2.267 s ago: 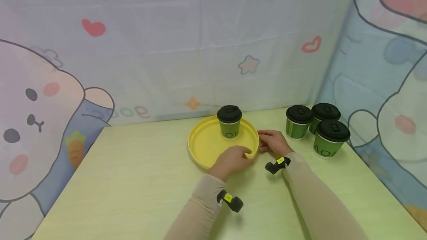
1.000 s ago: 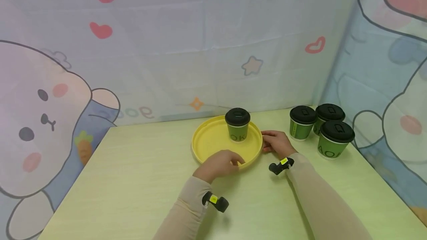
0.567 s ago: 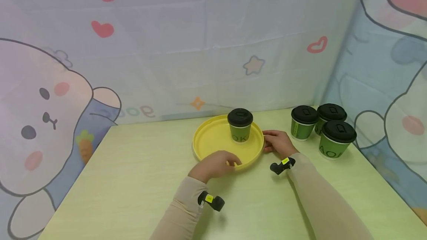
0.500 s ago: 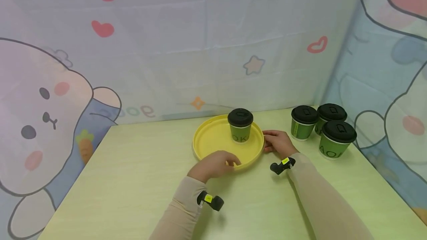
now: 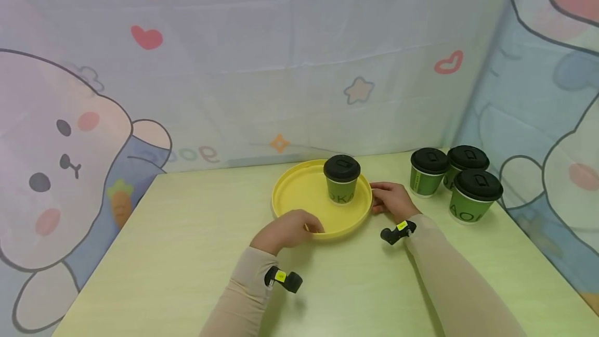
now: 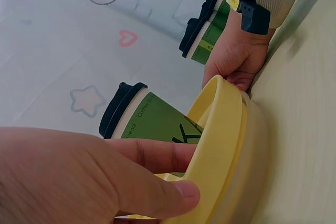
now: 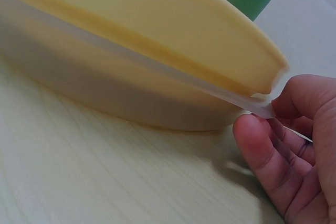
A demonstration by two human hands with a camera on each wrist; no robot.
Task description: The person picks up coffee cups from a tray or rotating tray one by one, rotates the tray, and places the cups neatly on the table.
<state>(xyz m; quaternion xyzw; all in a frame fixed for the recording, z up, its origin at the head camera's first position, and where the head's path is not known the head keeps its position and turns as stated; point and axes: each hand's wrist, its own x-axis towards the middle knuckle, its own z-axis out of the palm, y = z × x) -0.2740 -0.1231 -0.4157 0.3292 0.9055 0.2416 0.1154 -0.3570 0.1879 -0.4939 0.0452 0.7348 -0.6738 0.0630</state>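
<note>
A round yellow tray [image 5: 299, 194] with a raised rim rests on the table. On its right half stands a green paper cup [image 5: 341, 190] with a black lid, upright. My left hand [image 5: 286, 230] pinches the near rim, thumb outside and fingers inside, as the left wrist view shows the thumb [image 6: 184, 195] on the rim. At the tray's right edge is my right hand [image 5: 393, 201]. In the right wrist view, its thumb and forefinger [image 7: 299, 95] pinch a thin pale lip below the yellow wall. Some fingers of both hands are hidden.
Three more lidded green cups stand grouped at the back right: a left one [image 5: 427, 173], a rear one [image 5: 467, 159] and a front one [image 5: 473, 196]. A printed cloth [image 5: 243, 66] hangs behind the table [image 5: 178, 254], and another borders it on the right.
The left hand has slid leftward along the near rim. The cup has shifted right and nearer, its lettering turned, so the tray has rotated. The right hand stays at the tray's right edge.
</note>
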